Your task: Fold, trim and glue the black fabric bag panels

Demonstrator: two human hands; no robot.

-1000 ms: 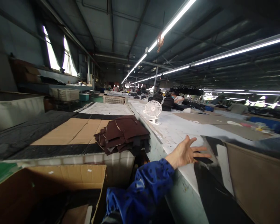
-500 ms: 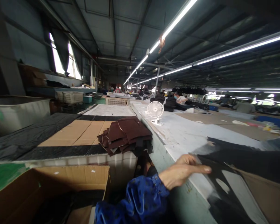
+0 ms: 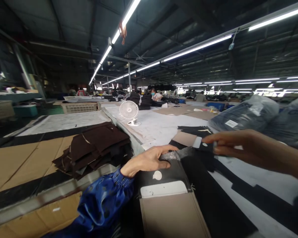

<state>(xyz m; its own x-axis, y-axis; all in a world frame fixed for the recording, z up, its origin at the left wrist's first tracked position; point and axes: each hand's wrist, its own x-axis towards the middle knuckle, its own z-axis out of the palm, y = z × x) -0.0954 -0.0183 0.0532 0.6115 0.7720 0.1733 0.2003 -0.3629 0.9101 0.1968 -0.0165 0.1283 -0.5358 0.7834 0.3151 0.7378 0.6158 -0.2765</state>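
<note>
My left hand (image 3: 149, 160), in a blue dotted sleeve, grips the top edge of a black fabric panel (image 3: 169, 170), thumb on top. A beige section, a white strip and a round white sticker show on this panel, which hangs toward me at the table's edge. My right hand (image 3: 234, 147) reaches in from the right, fingers pinched together. A small greyish bit shows at its fingertips, too blurred to name. Just beyond those fingers lies a similar black and beige fabric piece (image 3: 186, 138) with a white strip. More black fabric (image 3: 208, 195) spreads under and beside both hands.
Dark brown cut fabric pieces (image 3: 99, 142) are stacked on the left surface, above a cardboard box (image 3: 44, 211). A small white fan (image 3: 129, 110) stands on the table (image 3: 151, 124). Plastic-wrapped bundles (image 3: 245, 114) lie at the right. A co-worker (image 3: 156, 95) is farther back.
The view has turned right. My left hand now holds the black and beige panel nearer to me, and my right hand has come into view.
</note>
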